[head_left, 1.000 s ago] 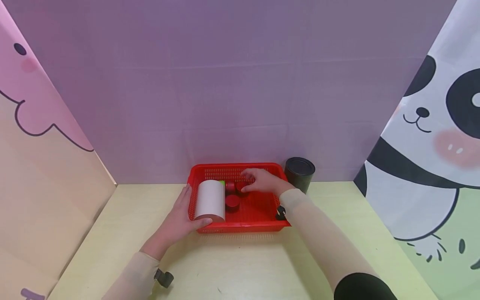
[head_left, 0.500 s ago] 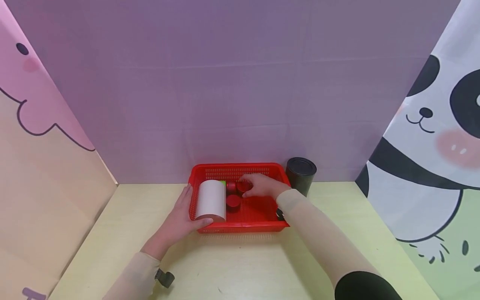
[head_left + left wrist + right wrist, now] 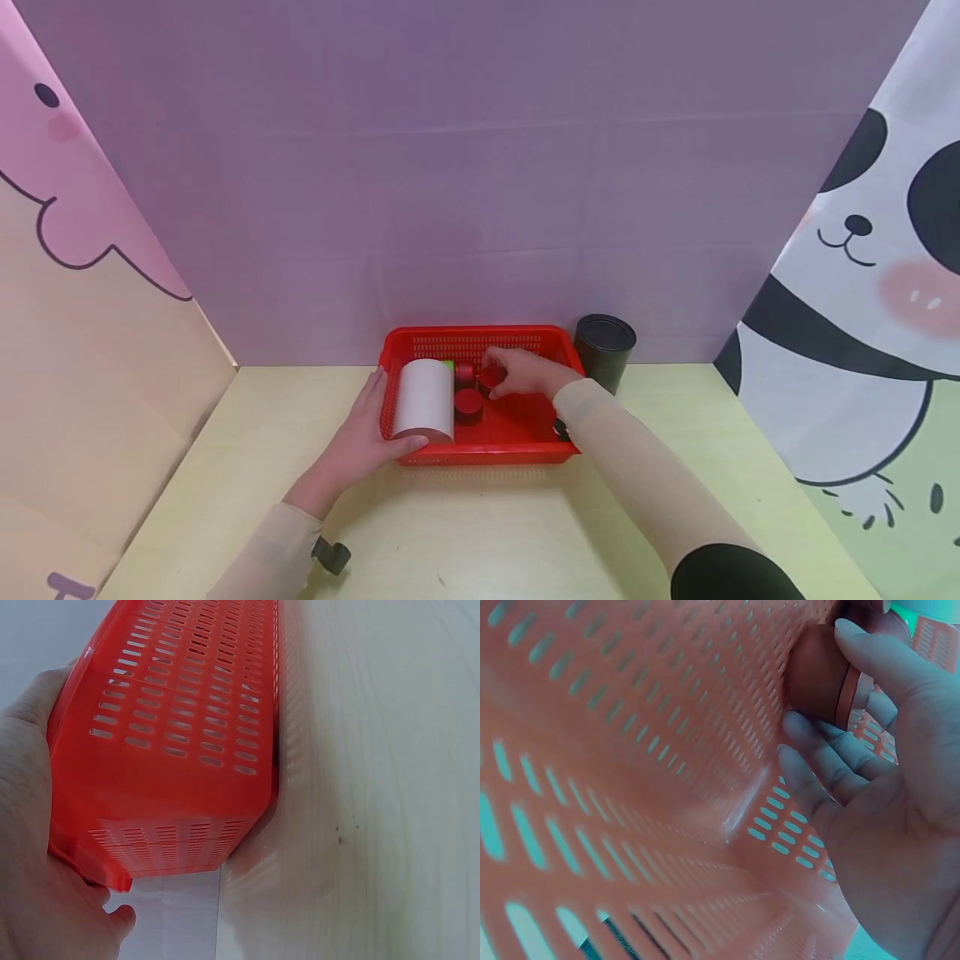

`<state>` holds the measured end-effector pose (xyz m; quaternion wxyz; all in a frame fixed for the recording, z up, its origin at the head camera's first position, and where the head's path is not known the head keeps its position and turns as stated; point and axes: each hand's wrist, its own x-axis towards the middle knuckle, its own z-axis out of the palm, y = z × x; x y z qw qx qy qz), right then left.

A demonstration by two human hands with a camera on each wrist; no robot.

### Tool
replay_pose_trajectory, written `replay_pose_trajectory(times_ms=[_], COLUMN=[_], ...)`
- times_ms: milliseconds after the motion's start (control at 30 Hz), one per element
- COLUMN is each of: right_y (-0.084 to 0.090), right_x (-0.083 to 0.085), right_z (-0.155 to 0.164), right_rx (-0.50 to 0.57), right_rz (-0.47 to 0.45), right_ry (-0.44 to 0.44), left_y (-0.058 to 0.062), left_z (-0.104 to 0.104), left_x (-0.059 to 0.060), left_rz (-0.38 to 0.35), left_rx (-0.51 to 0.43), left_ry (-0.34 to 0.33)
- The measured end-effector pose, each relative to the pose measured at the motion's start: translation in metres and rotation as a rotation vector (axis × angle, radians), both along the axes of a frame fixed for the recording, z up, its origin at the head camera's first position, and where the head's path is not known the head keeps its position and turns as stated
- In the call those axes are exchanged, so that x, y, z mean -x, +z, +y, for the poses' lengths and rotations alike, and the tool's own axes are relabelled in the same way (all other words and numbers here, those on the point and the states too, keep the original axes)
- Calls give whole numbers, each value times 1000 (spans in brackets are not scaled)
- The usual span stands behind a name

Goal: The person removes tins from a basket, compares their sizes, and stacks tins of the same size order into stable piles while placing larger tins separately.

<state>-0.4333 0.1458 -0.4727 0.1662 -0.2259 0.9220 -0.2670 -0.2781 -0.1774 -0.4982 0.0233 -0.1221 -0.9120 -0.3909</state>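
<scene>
Right hand (image 3: 525,372) fingers curled pinching a red cap (image 3: 491,379) inside red basket (image 3: 480,452), left hand (image 3: 358,446) clasping its left rim, bare tabletop (image 3: 480,533) in front.

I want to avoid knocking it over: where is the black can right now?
In the head view the black can stands upright on the table just outside the red basket, at its far right corner, against the purple backdrop, beyond the right hand.

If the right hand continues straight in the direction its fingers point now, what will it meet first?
The right hand points left across the red basket, gripping a small red cap. Straight on, it would probably first meet the next red cap, then the white roll; depth is unclear.
</scene>
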Motion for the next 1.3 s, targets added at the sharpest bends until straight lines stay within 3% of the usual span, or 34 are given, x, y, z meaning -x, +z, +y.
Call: replay_pose_trajectory(times_ms=[233,633,1300], right_y=[5,11,20], right_x=[-5,-5,-8], right_z=[1,6,5], right_rx=[20,128,231], right_rz=[-26,36,77], right_ry=[-14,37,16], left_y=[1,5,6], left_z=[1,-1,-3], left_x=[-1,-3,-11], left_rz=[7,7,10], left_rx=[-10,-7,-12], left_ry=[-6,0,-4])
